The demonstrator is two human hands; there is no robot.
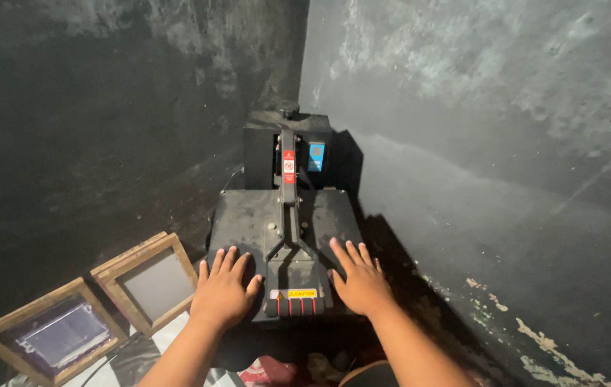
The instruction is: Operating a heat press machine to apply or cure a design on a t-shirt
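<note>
A black heat press machine stands in the corner of a dark room, its flat top plate lowered. A lever handle with a red-striped grip runs down the plate's middle toward me. My left hand lies flat, fingers spread, on the plate's near left part. My right hand lies flat in the same way on the near right part. Neither hand holds anything, and both sit beside the handle without touching it.
Two wooden screen-printing frames lean at the lower left: a nearer frame and a farther frame. Dark stained walls close in on the left and right. Cloth and a checkered floor patch show below the press.
</note>
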